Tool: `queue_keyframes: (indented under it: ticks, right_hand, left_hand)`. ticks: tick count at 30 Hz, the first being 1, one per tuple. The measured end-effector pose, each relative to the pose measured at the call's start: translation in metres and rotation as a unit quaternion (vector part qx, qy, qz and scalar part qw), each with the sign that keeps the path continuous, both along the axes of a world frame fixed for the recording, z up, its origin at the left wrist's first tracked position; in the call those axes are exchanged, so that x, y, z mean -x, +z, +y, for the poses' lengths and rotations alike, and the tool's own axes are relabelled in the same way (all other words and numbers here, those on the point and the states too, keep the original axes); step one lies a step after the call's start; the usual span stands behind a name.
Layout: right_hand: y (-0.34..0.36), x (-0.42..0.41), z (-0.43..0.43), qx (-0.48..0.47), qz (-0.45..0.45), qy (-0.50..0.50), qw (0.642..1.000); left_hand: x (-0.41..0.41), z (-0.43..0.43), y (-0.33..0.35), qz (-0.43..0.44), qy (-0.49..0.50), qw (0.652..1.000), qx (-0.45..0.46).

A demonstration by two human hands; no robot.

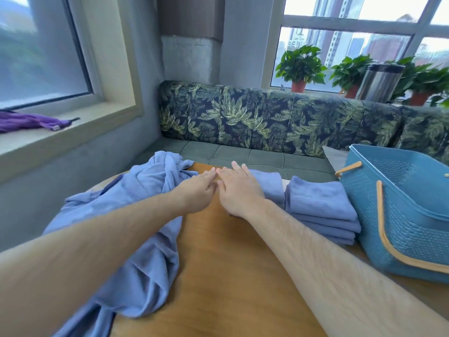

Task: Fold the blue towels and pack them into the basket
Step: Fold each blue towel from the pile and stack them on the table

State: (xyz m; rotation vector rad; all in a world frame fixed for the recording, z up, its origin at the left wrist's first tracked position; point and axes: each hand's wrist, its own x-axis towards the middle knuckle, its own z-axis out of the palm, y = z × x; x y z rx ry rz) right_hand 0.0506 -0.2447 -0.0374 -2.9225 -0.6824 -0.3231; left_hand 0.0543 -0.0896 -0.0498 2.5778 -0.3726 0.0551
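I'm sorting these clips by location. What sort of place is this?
Probably a seating corner in a high-rise flat or lounge: a cushioned bench with leaf-print backrest runs behind the wooden table, potted plants line the sill, and tower blocks show through the window.

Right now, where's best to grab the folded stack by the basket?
Probably take the stack by its near and far edges, scooping under the bottom layer. It is loose layers, the basket crowds its right side, and a folded towel its left.
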Motion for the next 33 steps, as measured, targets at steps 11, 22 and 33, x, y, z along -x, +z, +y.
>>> queue_keyframes:
  ticks: [11, 22, 33]
  right_hand:
    - [-0.018, 0.041, 0.156, -0.096, 0.16, 0.068, 0.98]
    - [-0.013, 0.062, 0.158, -0.312, 0.153, 0.053, 0.936]
    - [0.005, 0.086, 0.13, -0.313, 0.116, 0.087, 0.939]
  left_hand:
    - [0.083, 0.157, 0.009, -0.017, 0.119, 0.984, -0.132]
    - [0.081, 0.183, 0.001, -0.033, 0.131, 0.983, -0.125]
    - [0.108, 0.153, 0.04, -0.116, 0.027, 0.989, -0.087]
